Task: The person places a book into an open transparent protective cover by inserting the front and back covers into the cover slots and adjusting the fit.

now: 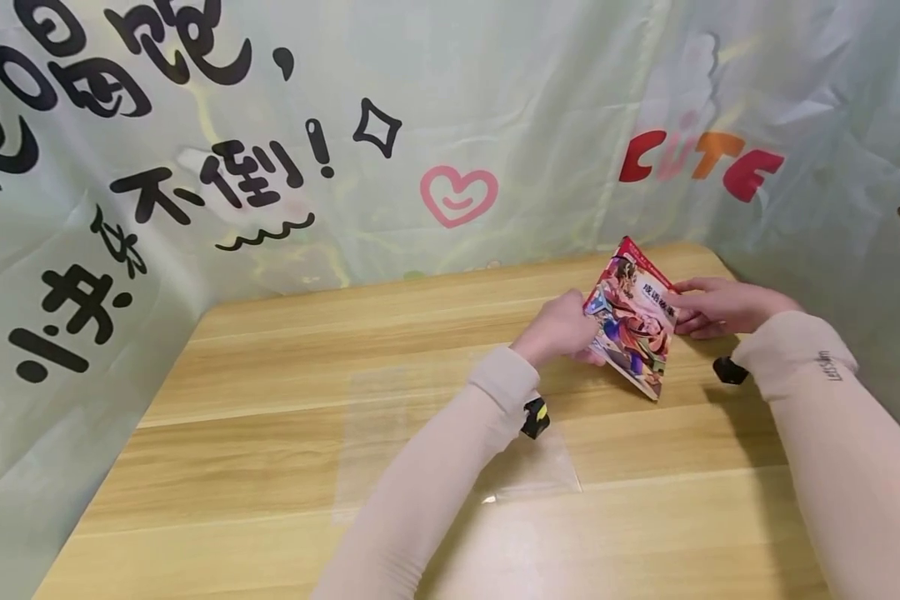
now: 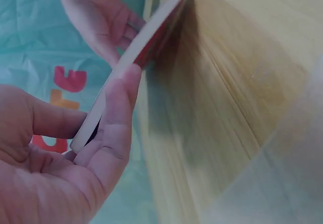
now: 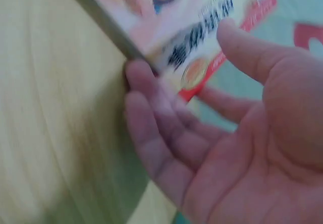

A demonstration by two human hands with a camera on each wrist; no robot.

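A thin paperback book [image 1: 633, 321] with a red-topped, brightly illustrated cover is held tilted above the right part of the table. My left hand [image 1: 562, 329] grips it by the left edge, and in the left wrist view the thumb and fingers [image 2: 113, 128] pinch the book from both sides. At the upper right corner, my right hand [image 1: 720, 307] holds the book too. The right wrist view has the thumb over the front cover [image 3: 202, 42] and the other fingers [image 3: 146, 113] curled at the edge and behind it.
A clear plastic sheet [image 1: 375, 442] lies flat on the wooden table [image 1: 255, 383], partly under my left forearm. Printed cloth [image 1: 540, 125] hangs behind the table and along both sides. Black wrist cameras [image 1: 536, 417] sit below my cuffs.
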